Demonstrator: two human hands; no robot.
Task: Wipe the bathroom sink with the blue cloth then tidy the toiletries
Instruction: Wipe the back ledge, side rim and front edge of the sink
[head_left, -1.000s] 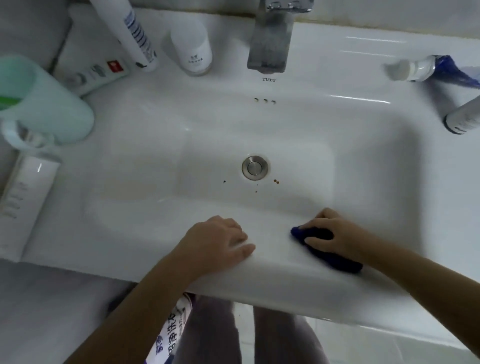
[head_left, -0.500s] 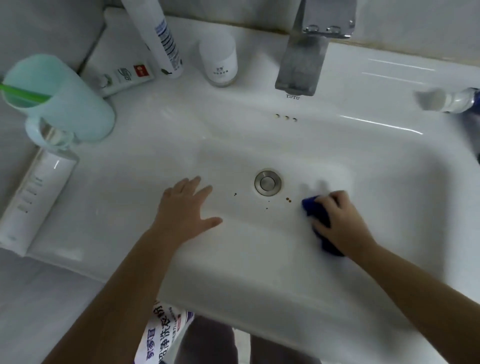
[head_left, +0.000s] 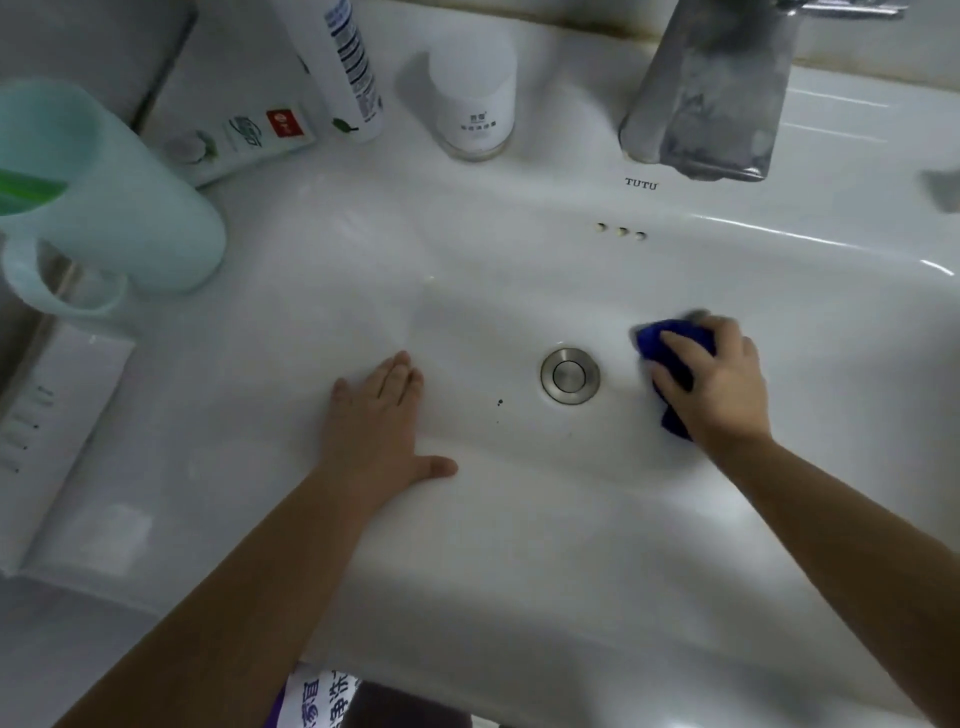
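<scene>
Head view, looking down on a white ceramic sink (head_left: 519, 545).

Right hand (head_left: 722, 384): inside the basin, just right of the round metal drain (head_left: 570, 375). Its fingers (head_left: 675, 358) are curled over the blue cloth (head_left: 670, 338) and clamp it against the basin floor. The cloth is bunched. It shows past the fingertips on the drain side and again below the palm. Cloth and drain are near each other but not touching.

Left hand (head_left: 379, 431): flat on the near-left slope of the basin, left of the drain. Fingers are straight and together, thumb spread out to the side, nothing held.

Basin: one dark speck (head_left: 500, 402) lies between the left hand and the drain. Three small overflow holes (head_left: 621, 231) sit in the far wall, below the "TUTU" mark (head_left: 641, 183).

Counter (head_left: 857, 171) around the basin:
- A dull metal faucet (head_left: 711, 93) at the back, right of centre.
- A small white bottle (head_left: 475, 88) upright, left of the faucet.
- A tall white tube (head_left: 343, 62) standing beside it, printed text down its side.
- A toothpaste tube (head_left: 249, 137) lying flat at the foot of the tall tube, cap toward the left.
- A mint-green mug (head_left: 114, 208) at far left, handle toward the viewer, with a green stick (head_left: 26, 189) inside. Cannot tell what the stick is.
- A long white tube (head_left: 47, 441) lying flat on the left edge, nearer than the mug.
</scene>
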